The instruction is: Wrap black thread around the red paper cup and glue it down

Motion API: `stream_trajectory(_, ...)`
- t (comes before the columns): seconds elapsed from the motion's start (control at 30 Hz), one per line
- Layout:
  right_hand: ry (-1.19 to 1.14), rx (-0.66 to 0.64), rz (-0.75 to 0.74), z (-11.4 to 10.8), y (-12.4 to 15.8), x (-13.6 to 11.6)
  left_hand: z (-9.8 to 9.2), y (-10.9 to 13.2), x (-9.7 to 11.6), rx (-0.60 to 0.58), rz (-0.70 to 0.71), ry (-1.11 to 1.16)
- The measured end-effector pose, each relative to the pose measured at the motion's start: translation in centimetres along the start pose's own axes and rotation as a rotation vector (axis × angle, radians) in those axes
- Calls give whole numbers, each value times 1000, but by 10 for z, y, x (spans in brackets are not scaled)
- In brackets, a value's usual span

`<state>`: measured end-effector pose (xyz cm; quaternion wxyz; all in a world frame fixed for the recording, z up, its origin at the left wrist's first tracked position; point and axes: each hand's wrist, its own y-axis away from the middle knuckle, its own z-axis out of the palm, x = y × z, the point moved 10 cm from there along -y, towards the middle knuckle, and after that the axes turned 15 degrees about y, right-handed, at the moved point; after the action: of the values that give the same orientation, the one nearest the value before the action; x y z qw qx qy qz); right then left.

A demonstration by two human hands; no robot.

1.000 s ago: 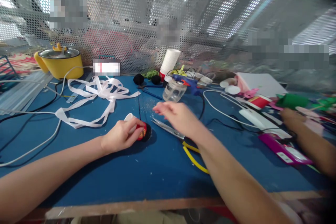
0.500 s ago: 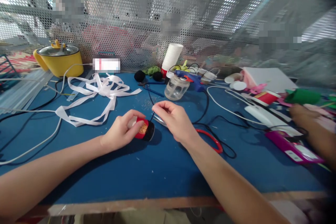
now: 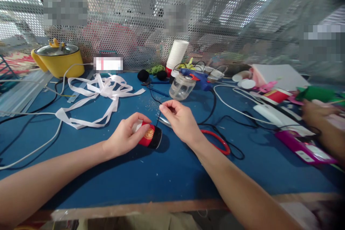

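My left hand (image 3: 129,133) is wrapped round a small red paper cup (image 3: 146,133) with a gold emblem, tilted on its side. A black band (image 3: 155,137) covers the cup's right end, and its rim faces right. My right hand (image 3: 179,120) pinches a thin black yarn (image 3: 159,116) between thumb and fingertips, just above and right of the cup. The strand runs down to the black band and back toward a black yarn ball (image 3: 143,76). Under my right hand lie scissors with a red handle (image 3: 218,142), partly hidden.
White ribbon (image 3: 107,91) lies loosely on the left, before a yellow pot (image 3: 60,59). A clear jar (image 3: 182,88) with a blue glue gun (image 3: 195,77) stands behind my hands. Stacked white cups (image 3: 178,55), cables and a purple power strip (image 3: 304,147) lie farther right, near another person's hand (image 3: 318,118).
My right hand has drawn slightly up and away from the cup, still pinching the yarn. The cup has turned a little in my left hand, its rim end shifting right and down.
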<state>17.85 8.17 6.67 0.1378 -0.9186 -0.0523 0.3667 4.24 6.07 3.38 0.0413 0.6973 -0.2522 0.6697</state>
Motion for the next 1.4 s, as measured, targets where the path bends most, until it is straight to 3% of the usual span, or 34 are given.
stream_trajectory(0.53, 64, -125, 13, 16, 4, 0, 2, 8, 18, -25, 155, 9)
stream_trajectory(1.17, 155, -243, 77, 30, 7, 4, -2, 10, 22, -1, 198, 2)
stream_trajectory(1.4, 126, -289, 92, 34, 7, 6, -8, 7, 17, 65, 125, 59)
